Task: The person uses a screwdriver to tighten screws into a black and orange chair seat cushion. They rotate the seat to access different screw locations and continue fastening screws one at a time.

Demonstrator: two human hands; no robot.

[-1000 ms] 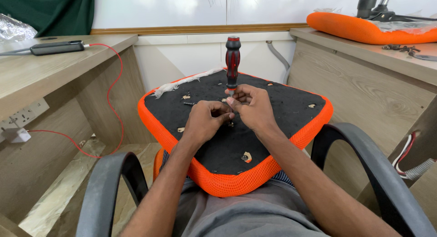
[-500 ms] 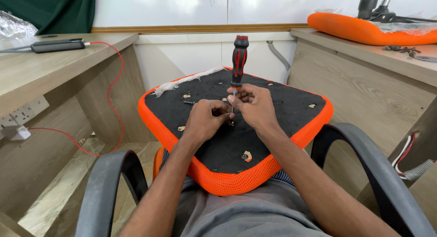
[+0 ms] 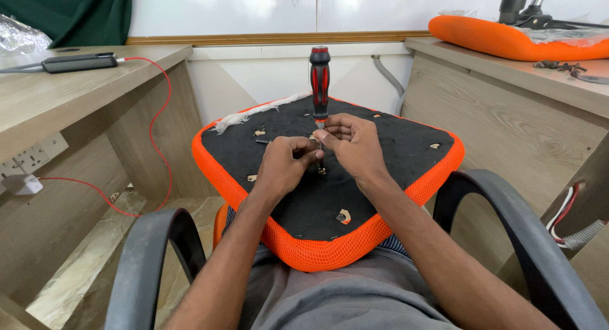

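An orange mesh seat cushion lies upside down on my lap, its black underside facing up. A red and black screwdriver stands upright near the middle of that underside, tip down at a small fitting. My right hand pinches the screwdriver's metal shaft just below the handle. My left hand is curled beside it with its fingertips at the shaft's lower end. Small metal fittings dot the black fabric.
Black chair armrests curve at left and right. A wooden desk on the left carries a black power adapter with a red cable. On the right desk lies another orange cushion.
The screwdriver has shifted slightly and stands more upright. Both hands stay at its shaft.
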